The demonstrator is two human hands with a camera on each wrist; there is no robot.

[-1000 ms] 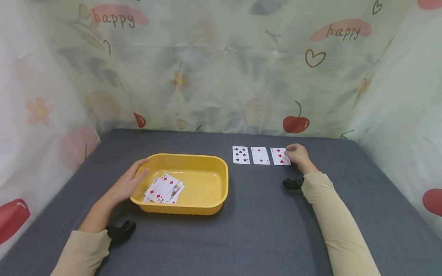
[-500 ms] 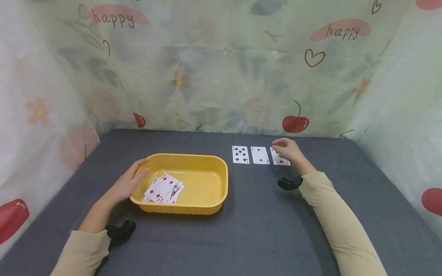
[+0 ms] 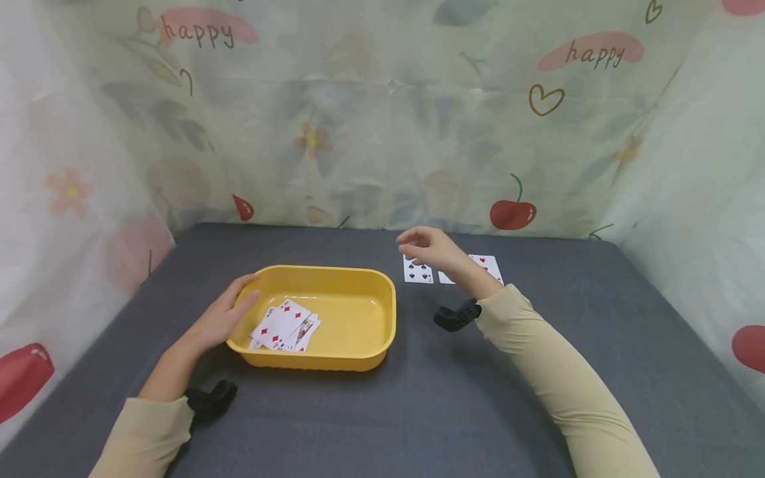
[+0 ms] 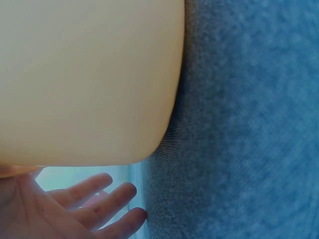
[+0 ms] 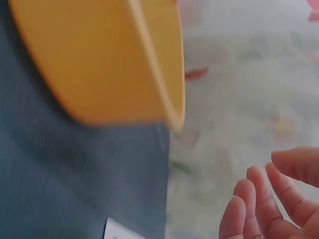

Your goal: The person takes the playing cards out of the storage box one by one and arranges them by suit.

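My left hand grips the left rim of a yellow plastic basin, thumb over the inner side and fingers outside. Its fingers spread loosely past the basin's end in the left wrist view. A small pile of playing cards, a diamond card on top, lies face up inside. My right hand hovers above the row of cards at the back right, holding nothing, with its fingers loosely bent. Under it lie a seven of spades, a partly covered diamond card and a hearts card.
A dark grey cloth covers the table. Patterned curtains enclose the back and both sides. Black wrist straps sit on the left wrist and right wrist.
My right hand has let go of the hearts card and moved left over the row toward the spade card. The left hand and the basin have stayed in place.
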